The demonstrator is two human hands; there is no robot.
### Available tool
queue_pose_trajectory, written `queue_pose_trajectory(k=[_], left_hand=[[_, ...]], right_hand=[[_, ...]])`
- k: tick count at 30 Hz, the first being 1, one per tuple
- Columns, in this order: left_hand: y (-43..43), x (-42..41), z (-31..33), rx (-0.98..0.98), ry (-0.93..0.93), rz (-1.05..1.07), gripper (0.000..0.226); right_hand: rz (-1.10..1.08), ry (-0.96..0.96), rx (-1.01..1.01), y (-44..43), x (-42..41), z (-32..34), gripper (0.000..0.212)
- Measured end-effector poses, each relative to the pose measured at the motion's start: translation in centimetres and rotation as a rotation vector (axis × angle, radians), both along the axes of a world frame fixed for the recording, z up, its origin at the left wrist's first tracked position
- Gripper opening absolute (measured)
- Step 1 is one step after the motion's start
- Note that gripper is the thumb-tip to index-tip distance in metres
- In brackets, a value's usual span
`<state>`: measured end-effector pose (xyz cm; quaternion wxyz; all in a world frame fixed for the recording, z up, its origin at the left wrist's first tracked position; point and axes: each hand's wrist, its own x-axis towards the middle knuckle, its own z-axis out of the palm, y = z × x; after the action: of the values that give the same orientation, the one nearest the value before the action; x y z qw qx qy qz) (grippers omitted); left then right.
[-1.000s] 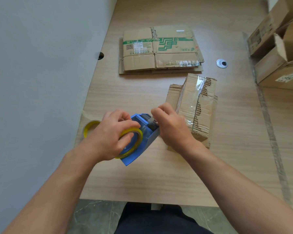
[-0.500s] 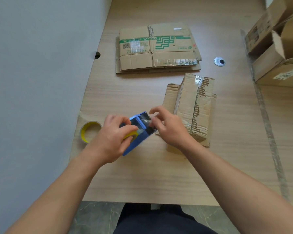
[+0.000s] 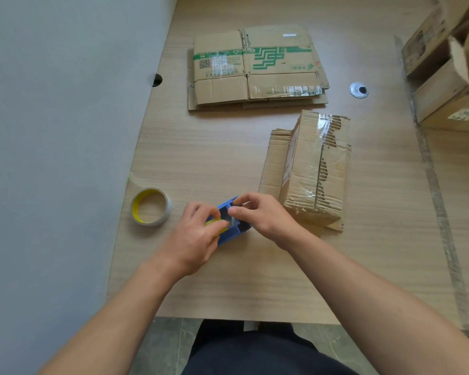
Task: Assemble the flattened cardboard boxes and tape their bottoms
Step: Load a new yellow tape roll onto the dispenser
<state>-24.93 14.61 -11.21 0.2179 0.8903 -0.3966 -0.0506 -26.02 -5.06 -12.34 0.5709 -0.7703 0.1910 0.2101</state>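
Now left hand (image 3: 197,238) grips tape dispenser (image 3: 232,235); right hand (image 3: 266,216) pinches its top edge.

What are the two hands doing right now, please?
Left hand: grips the blue tape dispenser.
Right hand: pinches the same dispenser's front end.

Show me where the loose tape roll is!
In the head view, the tape roll lies flat at the left edge of the table, just left of the left hand.
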Motion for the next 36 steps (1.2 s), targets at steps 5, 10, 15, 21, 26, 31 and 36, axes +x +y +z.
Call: queue_pose_trajectory(k=[5,10,15,21,26,31,36], left_hand=[[0.1,-0.5,-1.0,-0.016,0.009,0.003,0.033],[0.6,-0.1,-1.7,-0.026,0.051,-0.006,0.033],[1.8,0.4,-1.8,0.000,0.099,-0.038,0.033],[3.3,0.6,-1.7,0.031,0.118,-0.077,0.035],[3.5,0.1,-2.4,-0.017,0.091,-0.019,0.025],[4.3,-0.8,-3.4,-0.017,0.058,0.081,0.034],[5.0,-1.7,-4.0,0.008,0.150,0.186,0.056]], right_hand=[[0.032,0.007,-0.166,0.3,0.0,-0.7,0.013],[0.055,0.028,-0.132,-0.2,0.2,-1.1,0.016],[0.110,0.009,-0.222,-1.9,-0.1,-1.4,0.007],[0.213,0.028,-0.343,-1.1,-0.2,-1.9,0.014],[0.196,0.082,-0.380,-1.2,0.8,-2.2,0.016],[0.057,0.190,-0.188,-0.9,0.4,-2.7,0.023],[-0.109,0.294,0.215,-0.3,-0.6,-2.7,0.013]])
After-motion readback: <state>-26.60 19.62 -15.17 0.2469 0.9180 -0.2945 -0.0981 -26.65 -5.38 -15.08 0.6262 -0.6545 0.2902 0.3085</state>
